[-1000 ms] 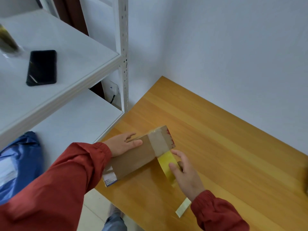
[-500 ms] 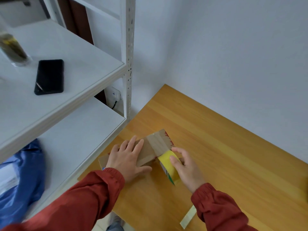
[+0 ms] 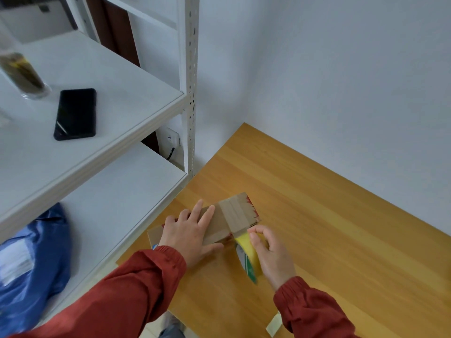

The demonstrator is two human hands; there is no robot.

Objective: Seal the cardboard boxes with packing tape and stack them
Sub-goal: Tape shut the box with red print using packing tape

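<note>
A small flat cardboard box (image 3: 234,215) lies on the wooden table (image 3: 329,228) near its left edge, with a band of clear tape across its right part. My left hand (image 3: 188,234) presses flat on the box's top, fingers spread. My right hand (image 3: 271,254) grips a roll of yellowish packing tape (image 3: 249,257) held on edge against the box's near side. A short stretch of tape runs from the roll up onto the box.
A white metal shelf unit (image 3: 122,113) stands to the left, bearing a black phone (image 3: 74,113) and a glass (image 3: 23,75). A blue bag (image 3: 31,259) lies on its lower shelf. A loose strip of tape (image 3: 273,326) lies at the table's near edge. White walls close in behind.
My left hand moved from the box's far edge onto its top and now presses down. My right hand has drawn the tape roll down the near side of the box.
</note>
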